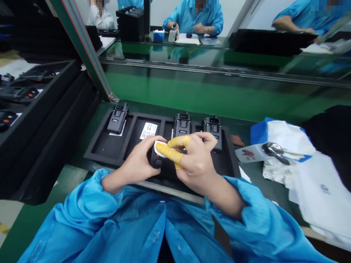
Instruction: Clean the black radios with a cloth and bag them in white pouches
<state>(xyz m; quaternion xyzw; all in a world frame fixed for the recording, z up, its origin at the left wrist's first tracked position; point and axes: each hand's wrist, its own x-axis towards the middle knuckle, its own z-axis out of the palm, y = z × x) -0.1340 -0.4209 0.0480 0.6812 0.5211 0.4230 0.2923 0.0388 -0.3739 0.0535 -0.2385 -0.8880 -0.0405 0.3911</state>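
Note:
My left hand (138, 160) is closed around a black handheld device (156, 161) that looks like a two-way radio with an orange button. My right hand (197, 157), with yellow finger cots on its thumb and forefinger, pinches a small white wipe (158, 144) and presses it against the device's upper face. Beneath both hands lies a black foam tray (108, 157) with several compartments. Similar devices rest in it: one at the left (117, 119), another right of the middle (182, 126), and a third at the right (212, 128). A white label sheet (149, 130) lies in the second compartment.
Stacked black trays (59, 109) holding more devices stand at the left. To the right are a blue box (259, 132) with white tissues, a spoon (272, 148) and white bags (320, 186). A green partition (170, 87) runs behind the tray; co-workers (197, 18) sit beyond.

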